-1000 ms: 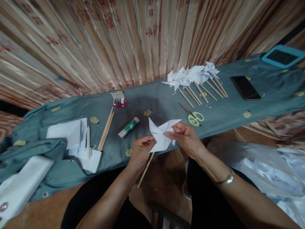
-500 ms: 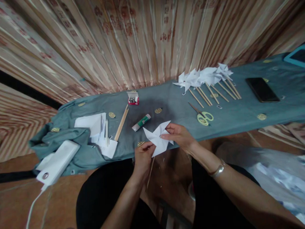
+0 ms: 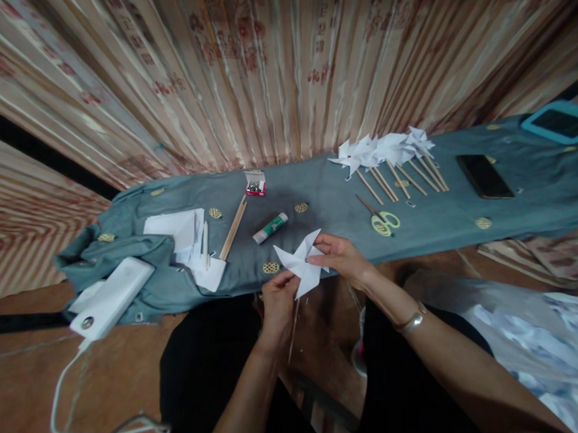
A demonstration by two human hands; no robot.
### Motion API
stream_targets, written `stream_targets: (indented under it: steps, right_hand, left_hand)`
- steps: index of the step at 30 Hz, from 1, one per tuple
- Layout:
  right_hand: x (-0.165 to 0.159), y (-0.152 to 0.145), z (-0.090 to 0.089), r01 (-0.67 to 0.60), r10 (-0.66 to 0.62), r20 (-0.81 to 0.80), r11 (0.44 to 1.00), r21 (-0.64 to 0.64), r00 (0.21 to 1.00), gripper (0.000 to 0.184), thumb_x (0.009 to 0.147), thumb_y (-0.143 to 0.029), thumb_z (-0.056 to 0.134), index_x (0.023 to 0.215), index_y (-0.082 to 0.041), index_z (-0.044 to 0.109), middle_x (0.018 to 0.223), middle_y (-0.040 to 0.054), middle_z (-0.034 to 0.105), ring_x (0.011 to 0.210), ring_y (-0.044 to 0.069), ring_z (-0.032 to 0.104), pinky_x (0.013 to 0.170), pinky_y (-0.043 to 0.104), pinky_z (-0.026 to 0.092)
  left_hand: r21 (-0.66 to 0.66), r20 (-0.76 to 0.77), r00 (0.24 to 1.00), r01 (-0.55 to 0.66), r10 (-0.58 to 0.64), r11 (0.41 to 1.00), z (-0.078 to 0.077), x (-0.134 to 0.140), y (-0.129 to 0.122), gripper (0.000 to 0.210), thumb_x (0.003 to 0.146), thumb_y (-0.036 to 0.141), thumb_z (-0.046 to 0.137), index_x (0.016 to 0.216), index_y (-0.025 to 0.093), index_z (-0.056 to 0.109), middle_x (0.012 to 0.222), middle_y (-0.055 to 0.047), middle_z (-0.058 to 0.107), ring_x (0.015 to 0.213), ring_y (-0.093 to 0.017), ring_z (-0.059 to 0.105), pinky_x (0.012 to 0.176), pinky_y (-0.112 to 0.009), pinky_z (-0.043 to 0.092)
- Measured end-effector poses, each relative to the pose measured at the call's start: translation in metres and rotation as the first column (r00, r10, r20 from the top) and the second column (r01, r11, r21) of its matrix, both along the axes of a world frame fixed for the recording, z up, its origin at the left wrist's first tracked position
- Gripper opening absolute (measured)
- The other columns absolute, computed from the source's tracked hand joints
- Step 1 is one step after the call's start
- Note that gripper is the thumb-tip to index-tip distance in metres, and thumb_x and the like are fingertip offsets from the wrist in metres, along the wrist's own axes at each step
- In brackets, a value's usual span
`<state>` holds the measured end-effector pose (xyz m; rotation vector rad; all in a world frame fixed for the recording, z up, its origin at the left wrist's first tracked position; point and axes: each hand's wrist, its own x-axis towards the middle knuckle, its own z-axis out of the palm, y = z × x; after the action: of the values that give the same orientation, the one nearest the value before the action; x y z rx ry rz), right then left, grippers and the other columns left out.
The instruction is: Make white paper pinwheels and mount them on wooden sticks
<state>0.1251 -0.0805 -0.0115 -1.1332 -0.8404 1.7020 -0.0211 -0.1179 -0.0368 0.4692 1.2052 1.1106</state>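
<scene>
Both hands hold a white paper pinwheel (image 3: pixel 304 265) over the near edge of the cloth-covered table. My left hand (image 3: pixel 278 300) pinches its lower left side, where a thin wooden stick (image 3: pixel 294 333) hangs down below the paper. On the right side, my right hand (image 3: pixel 342 259) is closed on a paper blade, its thumb over the pinwheel's middle, which it covers. Just beyond the pinwheel lies a glue stick (image 3: pixel 270 228) with a green label. Scissors (image 3: pixel 384 221) with yellow-green handles rest to the right.
Finished pinwheels (image 3: pixel 386 151) lie in a row at the back. An open red box of metal pins (image 3: pixel 255 185), loose wooden sticks (image 3: pixel 233 231), paper sheets (image 3: pixel 176 236), a white power bank (image 3: pixel 112 298) with a cable, a dark phone (image 3: pixel 485 176) and a blue-framed tablet (image 3: pixel 558 122) are on the table (image 3: pixel 316 184).
The view has shifted slightly. Both hands stay on the pinwheel, which looks slightly turned, and the right thumb now covers the pin at its middle.
</scene>
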Motion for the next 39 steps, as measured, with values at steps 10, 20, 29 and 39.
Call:
stream_targets:
  steps: [10,20,29,39]
  right_hand:
    - [0.004,-0.002,0.004,0.000,0.000,0.018,0.999,-0.035,1.000,0.039,0.048,-0.021,0.085,0.082,-0.017,0.068,0.071,-0.0010,0.073,0.062,0.012,0.065,0.062,0.024,0.049]
    - [0.010,-0.008,0.009,-0.003,0.004,0.023,1.000,-0.031,1.000,0.037,0.049,-0.019,0.083,0.083,-0.016,0.070,0.076,0.0006,0.074,0.066,0.013,0.066,0.065,0.024,0.048]
    - [0.019,0.010,0.006,-0.066,0.071,0.090,0.996,-0.060,0.993,0.033,0.049,-0.016,0.081,0.080,-0.016,0.069,0.070,-0.0009,0.073,0.062,0.012,0.065,0.063,0.023,0.048]
    - [0.024,0.037,0.001,-0.162,0.169,0.251,0.986,-0.046,0.953,0.035,0.048,-0.014,0.082,0.080,-0.017,0.068,0.068,-0.0013,0.073,0.061,0.013,0.065,0.062,0.024,0.049]
  left_hand:
    - [-0.004,0.112,0.994,0.002,-0.001,1.000,-0.002,0.008,-0.007,0.018,0.049,0.020,0.079,0.064,0.014,0.071,0.057,0.000,0.068,0.057,-0.014,0.063,0.064,-0.026,0.048]
    - [-0.090,0.209,0.977,0.066,-0.046,0.994,0.016,-0.001,-0.024,0.040,0.044,0.030,0.088,0.078,0.014,0.075,0.070,-0.004,0.071,0.061,-0.012,0.061,0.060,-0.023,0.048]
    - [-0.008,0.116,0.987,0.117,-0.115,0.993,0.006,-0.004,-0.033,0.036,0.056,0.035,0.084,0.081,0.011,0.077,0.050,0.002,0.056,0.046,-0.004,0.040,0.047,-0.019,0.030]
    - [-0.060,0.200,0.979,0.063,-0.050,0.996,-0.003,0.004,-0.022,0.035,0.053,0.032,0.085,0.081,0.012,0.077,0.057,0.000,0.061,0.047,-0.004,0.043,0.047,-0.019,0.032]
